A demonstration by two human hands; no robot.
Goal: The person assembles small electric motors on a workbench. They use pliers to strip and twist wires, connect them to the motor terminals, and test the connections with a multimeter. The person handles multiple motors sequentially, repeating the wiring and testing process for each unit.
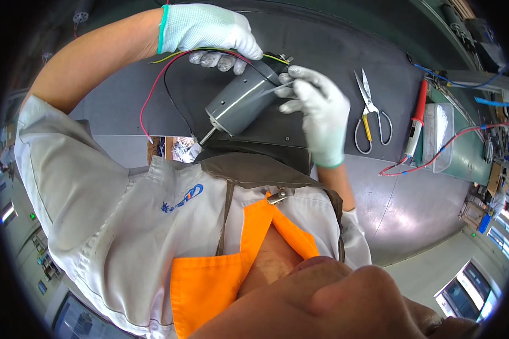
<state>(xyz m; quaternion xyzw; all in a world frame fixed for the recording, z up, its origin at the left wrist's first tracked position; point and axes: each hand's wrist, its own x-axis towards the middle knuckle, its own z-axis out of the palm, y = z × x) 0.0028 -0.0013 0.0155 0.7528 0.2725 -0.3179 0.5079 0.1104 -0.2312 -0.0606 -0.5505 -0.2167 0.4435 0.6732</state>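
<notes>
A dark grey cylindrical motor (240,104) lies slantwise at the table's near edge, its shaft (208,136) pointing down to the left. My left hand (223,34), in a white glove with a green cuff, is closed around the wires at the motor's far end. Out of that grip come a red wire (145,107), a black wire (173,100) and a yellow-green wire (163,59). Beside the same end, my gloved right hand (322,107) pinches a thin, whitish translucent strip (281,86), like a cable tie. Its far part is blurred against the motor.
Scissors (369,110) with a yellow piece on one handle lie right of my right hand. Farther right are a red-and-white pen-shaped tool (417,118) with a red cord (464,133) and a clear plastic box (439,135). A box of white pieces (182,148) sits below the table edge.
</notes>
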